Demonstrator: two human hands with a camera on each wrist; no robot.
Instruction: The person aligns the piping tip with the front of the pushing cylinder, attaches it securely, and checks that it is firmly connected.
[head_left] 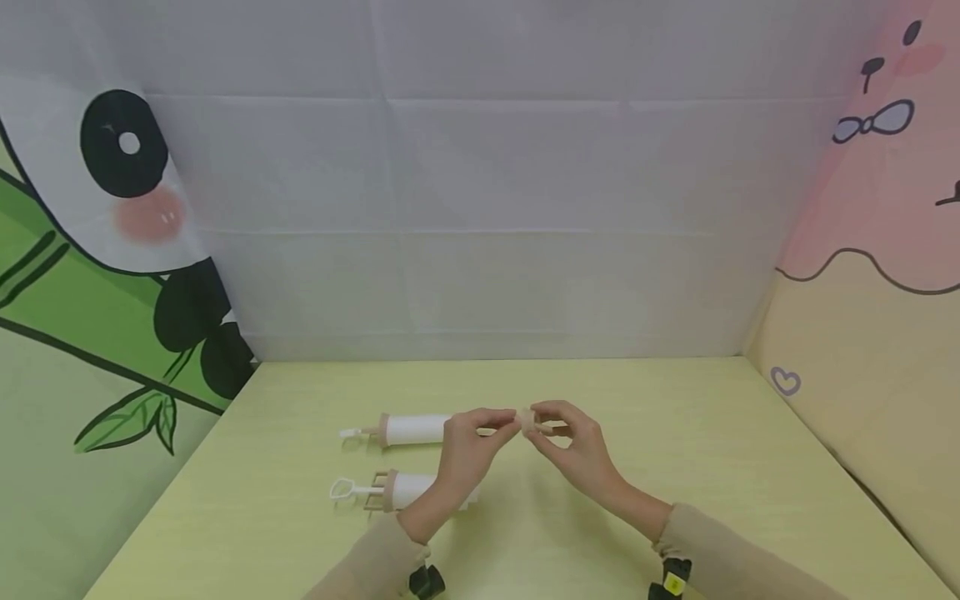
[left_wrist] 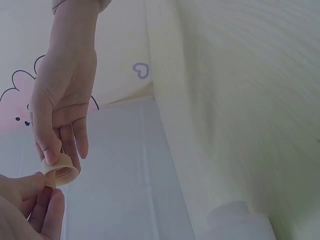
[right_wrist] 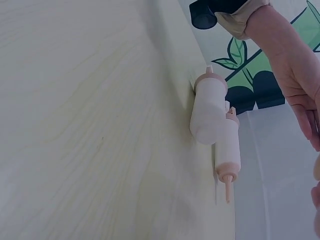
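Observation:
In the head view my left hand (head_left: 474, 446) and right hand (head_left: 581, 446) meet above the table. Between them is a small beige cap (head_left: 527, 419) with an open, ringed inside, clearer as the same cap (left_wrist: 64, 169) in the left wrist view. Fingertips of both hands pinch it from opposite sides. To the left lie two white syringe-like tubes with beige end collars: the farther tube (head_left: 416, 429) and the nearer tube (head_left: 412, 490), which has a white loop handle (head_left: 342, 490). My left forearm and hand partly cover both.
The pale yellow tabletop (head_left: 675, 450) runs back to a grey-white cloth wall (head_left: 480, 208). Cartoon-printed panels stand on the left and right. In the right wrist view, the farther tube ends in a thin beige nozzle (right_wrist: 228, 189).

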